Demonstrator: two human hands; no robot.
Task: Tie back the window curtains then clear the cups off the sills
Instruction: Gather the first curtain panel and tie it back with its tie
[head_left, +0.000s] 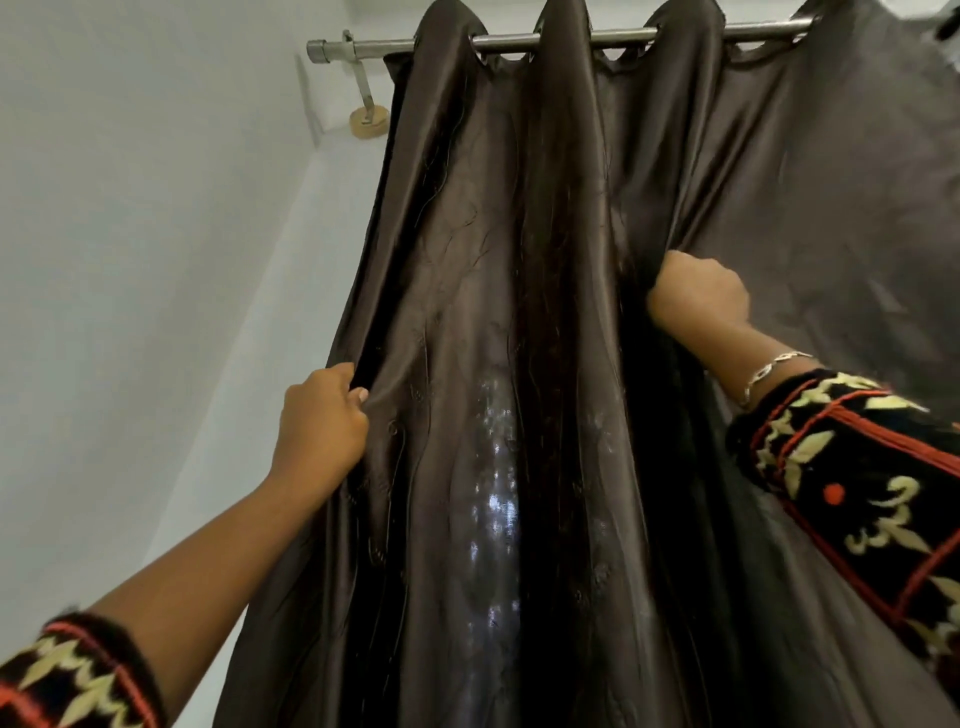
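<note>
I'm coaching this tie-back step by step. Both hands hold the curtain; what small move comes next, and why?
Probably draw the right hand leftward toward the left hand, bunching the folds between them. The curtain hangs spread along the rod, the left hand grips its edge, the right hand grips a fold, and no tie shows.

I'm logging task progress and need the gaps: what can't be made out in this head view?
- Window, sill and cups: hidden behind the curtain, head view; only light glints through.
- Fingertips of the right hand: tucked into a curtain fold, head view.
- Right end of the rod: covered by cloth at top right, head view.
- Curtain hem: cut off by the bottom edge, head view.
</note>
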